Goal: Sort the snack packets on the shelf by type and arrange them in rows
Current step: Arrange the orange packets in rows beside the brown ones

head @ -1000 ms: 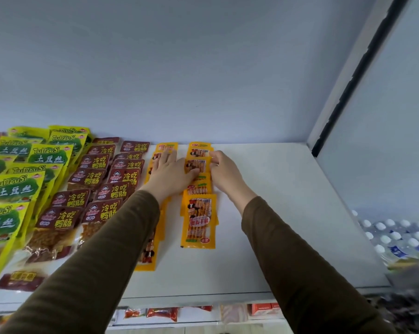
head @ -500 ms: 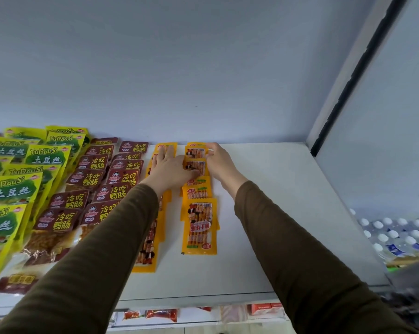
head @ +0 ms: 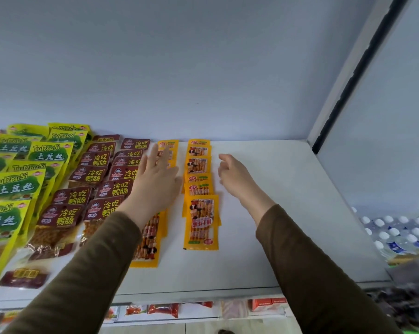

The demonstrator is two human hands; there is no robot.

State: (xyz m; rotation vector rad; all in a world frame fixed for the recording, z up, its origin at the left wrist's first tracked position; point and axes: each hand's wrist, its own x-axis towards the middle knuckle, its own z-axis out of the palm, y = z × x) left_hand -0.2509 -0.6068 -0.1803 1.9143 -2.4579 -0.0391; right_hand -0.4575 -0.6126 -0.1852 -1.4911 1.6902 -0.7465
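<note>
Evidently mid-sort, both hands were empty, the left hand (head: 155, 182) flat over one row of orange plastic snack packets (head: 201, 220) on the white shelf (head: 288, 213), the right hand (head: 235, 174) loosely curled beside them; fetching another packet seemed next.

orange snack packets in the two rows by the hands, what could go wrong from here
1. The left hand lies flat over the left row of orange plastic snack packets; drawing it back may drag those overlapped packets askew.
2. The right hand hangs empty beside the right row of orange packets; its brown sleeve could brush that row out of line.
</note>
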